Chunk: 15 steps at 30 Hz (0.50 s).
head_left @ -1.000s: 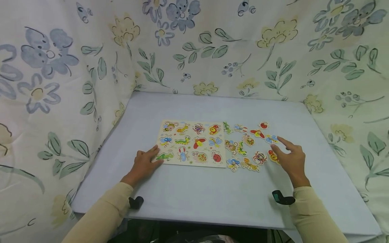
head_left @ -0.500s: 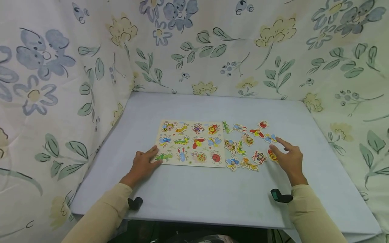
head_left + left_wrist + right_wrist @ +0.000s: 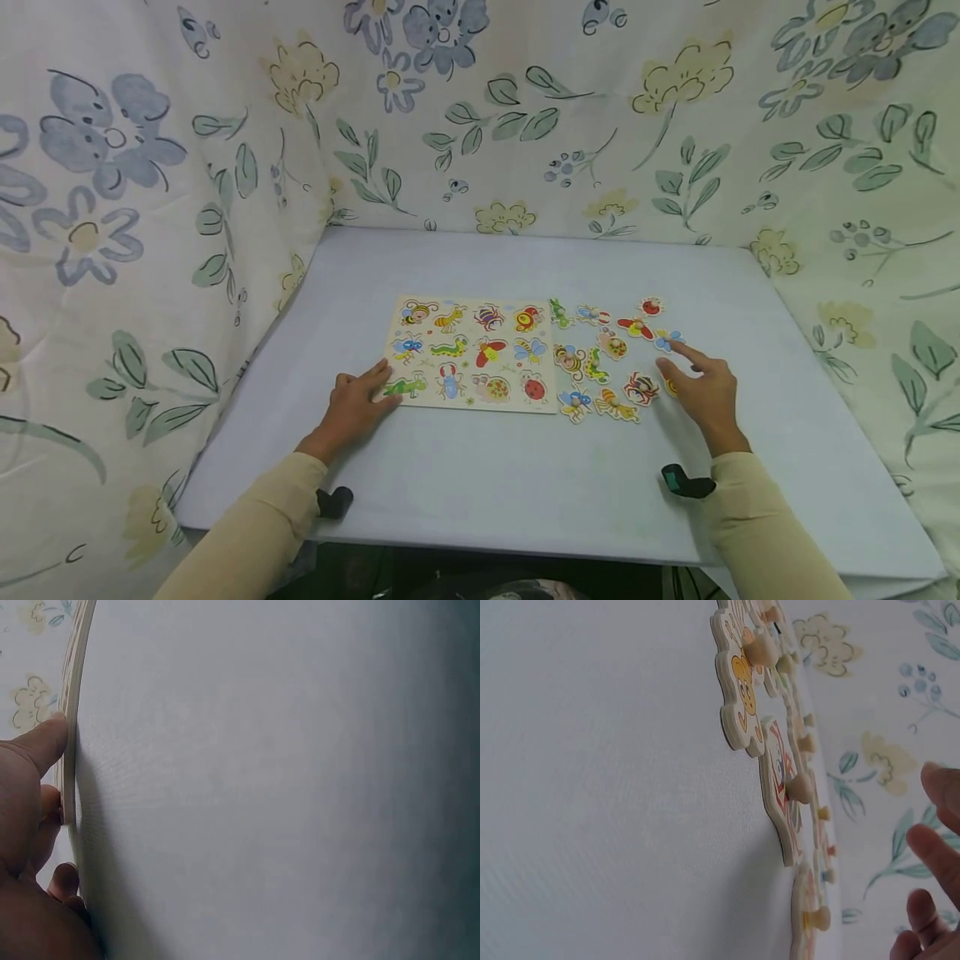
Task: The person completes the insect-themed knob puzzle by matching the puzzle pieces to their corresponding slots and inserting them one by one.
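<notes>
A cream puzzle board [image 3: 431, 370] printed with colourful insects lies flat in the middle of the table. My left hand [image 3: 352, 414] holds its near left corner; in the left wrist view the thumb is against the board's edge [image 3: 72, 735] and the other fingers are partly hidden. Over the loose pieces at right hovers my right hand [image 3: 705, 396], thumb and index finger apart, nothing between them. Its index fingertip is nearest a blue-winged insect piece [image 3: 663, 340]; touch cannot be told. Under the hand, a yellow-orange piece [image 3: 670, 388] is mostly hidden. A spider piece [image 3: 641, 389] lies left of it.
Several other knobbed insect pieces are scattered right of the board, among them a ladybird [image 3: 651, 307], a bee [image 3: 570, 361] and an orange insect [image 3: 742, 690]. The table [image 3: 480, 483] has a white cover. Floral cloth [image 3: 480, 150] hangs behind and at both sides.
My right hand has shifted a little left, over the blue-winged piece, and now covers more of the yellow-orange piece. The left hand and board keep their place.
</notes>
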Each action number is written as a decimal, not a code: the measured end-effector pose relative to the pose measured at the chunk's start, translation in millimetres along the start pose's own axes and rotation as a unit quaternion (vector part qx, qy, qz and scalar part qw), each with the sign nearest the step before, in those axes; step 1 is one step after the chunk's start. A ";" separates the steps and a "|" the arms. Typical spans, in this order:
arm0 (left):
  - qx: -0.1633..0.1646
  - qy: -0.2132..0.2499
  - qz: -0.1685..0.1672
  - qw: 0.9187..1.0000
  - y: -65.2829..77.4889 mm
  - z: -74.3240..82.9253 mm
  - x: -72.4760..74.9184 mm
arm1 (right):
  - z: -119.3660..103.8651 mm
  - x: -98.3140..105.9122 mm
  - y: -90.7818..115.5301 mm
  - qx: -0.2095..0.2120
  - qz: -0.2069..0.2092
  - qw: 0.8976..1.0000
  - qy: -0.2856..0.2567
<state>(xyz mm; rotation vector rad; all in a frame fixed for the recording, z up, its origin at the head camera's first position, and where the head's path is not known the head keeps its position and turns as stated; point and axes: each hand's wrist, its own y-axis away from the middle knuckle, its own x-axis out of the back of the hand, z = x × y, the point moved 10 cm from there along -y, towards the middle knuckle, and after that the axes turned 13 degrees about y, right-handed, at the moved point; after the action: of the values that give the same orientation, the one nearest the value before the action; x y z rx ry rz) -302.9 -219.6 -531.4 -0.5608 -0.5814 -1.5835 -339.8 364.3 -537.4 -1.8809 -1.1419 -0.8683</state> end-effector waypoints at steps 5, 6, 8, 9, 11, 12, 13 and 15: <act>0.003 0.000 0.000 1.000 0.6 -1.2 0.3 | -14.5 1.4 5.1 -0.012 -0.025 1.000 -0.008; 0.003 0.001 0.000 1.000 0.4 -1.6 0.4 | -22.2 5.3 8.2 -0.017 -0.034 0.999 -0.012; 0.004 0.003 0.001 1.000 0.1 -2.2 0.3 | -39.0 15.2 14.7 -0.028 -0.048 0.998 -0.020; 0.006 0.003 0.001 1.000 -0.2 -2.7 0.2 | -48.0 20.2 18.2 -0.032 -0.057 0.998 -0.023; 0.006 0.002 0.002 1.000 -0.7 -3.5 0.0 | -63.8 29.5 24.2 -0.038 -0.070 0.996 -0.031; 0.006 0.001 0.002 1.000 -1.2 -4.0 -0.1 | -66.3 29.9 24.7 -0.035 -0.073 0.996 -0.029; 0.007 0.000 0.003 1.000 -1.3 -4.5 -0.4 | -68.6 29.9 24.9 -0.033 -0.077 0.996 -0.030; 0.007 -0.001 0.004 1.000 -1.6 -5.2 -0.3 | -70.5 27.6 24.7 -0.028 -0.083 0.996 -0.034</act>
<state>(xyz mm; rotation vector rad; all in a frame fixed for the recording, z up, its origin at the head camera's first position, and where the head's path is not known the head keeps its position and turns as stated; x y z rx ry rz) -304.6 -222.8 -535.6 -0.5542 -0.5899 -1.5696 -318.4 306.9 -486.4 -1.8935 -1.3430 -0.9435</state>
